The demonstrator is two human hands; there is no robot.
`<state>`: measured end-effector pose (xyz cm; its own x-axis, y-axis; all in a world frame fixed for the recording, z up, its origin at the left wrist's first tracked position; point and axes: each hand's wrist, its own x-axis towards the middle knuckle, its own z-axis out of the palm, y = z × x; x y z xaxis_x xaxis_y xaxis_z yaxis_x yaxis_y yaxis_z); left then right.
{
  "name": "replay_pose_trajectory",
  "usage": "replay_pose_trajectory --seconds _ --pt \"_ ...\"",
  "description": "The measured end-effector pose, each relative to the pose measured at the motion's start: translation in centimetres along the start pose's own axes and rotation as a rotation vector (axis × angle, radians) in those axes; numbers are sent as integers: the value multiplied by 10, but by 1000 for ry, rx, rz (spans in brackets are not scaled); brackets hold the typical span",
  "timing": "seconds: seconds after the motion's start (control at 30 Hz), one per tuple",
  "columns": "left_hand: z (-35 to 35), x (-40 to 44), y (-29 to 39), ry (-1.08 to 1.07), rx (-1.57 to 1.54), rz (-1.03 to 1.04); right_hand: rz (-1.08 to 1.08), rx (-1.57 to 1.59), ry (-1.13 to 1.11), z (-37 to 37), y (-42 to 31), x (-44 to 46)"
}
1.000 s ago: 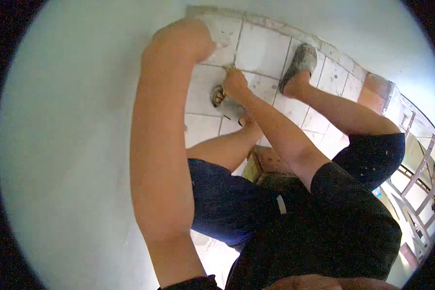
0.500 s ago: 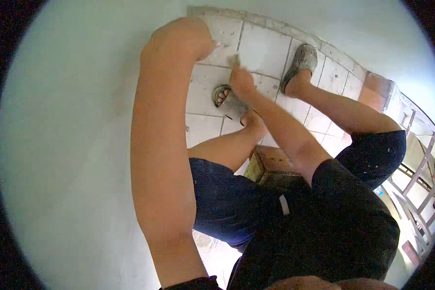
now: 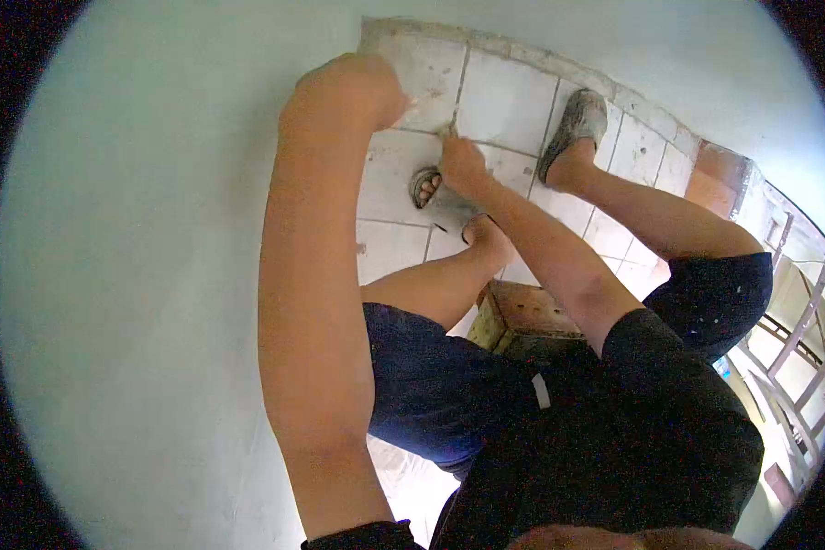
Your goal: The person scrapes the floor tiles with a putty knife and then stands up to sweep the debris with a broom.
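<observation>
Right hand (image 3: 463, 165): ours, closed on a small thing (image 3: 448, 133), over tiles.
Left hand (image 3: 353, 87): ours, curled; hold, we cannot tell.
Floor tiles (image 3: 509, 103): laid, marked; remainder, we cannot tell.

The wall (image 3: 156, 302) looks smooth and matt, while the pale floor tiles (image 3: 509, 96) have a smooth, faintly glossy, ceramic look, with stains and duller joints. The shorts (image 3: 431, 376) and black shirt (image 3: 614, 440) are matt cloth, the clog (image 3: 585, 119) looks rubbery and dull, and the box (image 3: 532, 310) appears to be rough, worn wood; the material of the small tool (image 3: 448, 132) cannot be told.
</observation>
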<state>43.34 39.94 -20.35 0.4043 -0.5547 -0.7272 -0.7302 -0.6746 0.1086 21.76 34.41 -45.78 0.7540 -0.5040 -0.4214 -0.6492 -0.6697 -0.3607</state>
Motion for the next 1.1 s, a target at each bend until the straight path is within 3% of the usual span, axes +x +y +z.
replay_pose_trajectory --seconds 0.1,0.2,0.3,0.33,0.43,0.5,0.53,0.57,0.6,0.63,0.67,0.73,0.8,0.83,0.9,0.97,1.0,1.07,1.1 --pt "-2 6 0 12 -55 -108 -63 -96 -128 -1 14 13" --pt "2 6 6 20 -72 -64 36 -29 -190 -4 11 30" --pt "1 6 9 32 20 -45 -1 -126 -182 -22 -3 -4" --pt "0 3 9 28 27 -44 -327 -395 -115 38 42 21" --pt "-7 0 8 -33 -45 -39 -138 -168 -55 -17 28 83" --pt "-8 -6 9 -37 -74 -18 -147 -264 -257 -55 13 113" --pt "-9 -7 9 -24 -75 -16 -329 -507 -265 -46 21 114" --pt "-10 -7 8 4 -43 -35 -83 -7 -2 -42 15 82" --pt "-14 -4 6 37 -9 -60 -169 -159 -131 -18 29 71" --pt "-16 0 5 52 -14 -63 -183 -138 -89 58 60 66" --pt "-13 6 4 58 -7 -60 -149 -27 -15 27 38 25" --pt "-11 10 6 49 10 -62 -157 -31 -13 0 32 35" --pt "-10 4 15 -20 -12 -39 -199 -14 10 25 62 83" --pt "-1 3 13 -44 -9 -38 -67 -31 33 28 53 111" --pt "3 3 7 -10 -13 -47 -64 -58 -143 -19 28 88" --pt "-8 2 4 11 -23 -57 -331 -168 70 62 69 52" --pt "-12 1 1 7 -36 -80 -338 -179 83 44 56 36" --pt "-13 5 0 10 -73 -51 89 1 -234 1 24 -6" --pt "-12 8 -3 9 -104 -36 88 3 -235 -10 21 5"
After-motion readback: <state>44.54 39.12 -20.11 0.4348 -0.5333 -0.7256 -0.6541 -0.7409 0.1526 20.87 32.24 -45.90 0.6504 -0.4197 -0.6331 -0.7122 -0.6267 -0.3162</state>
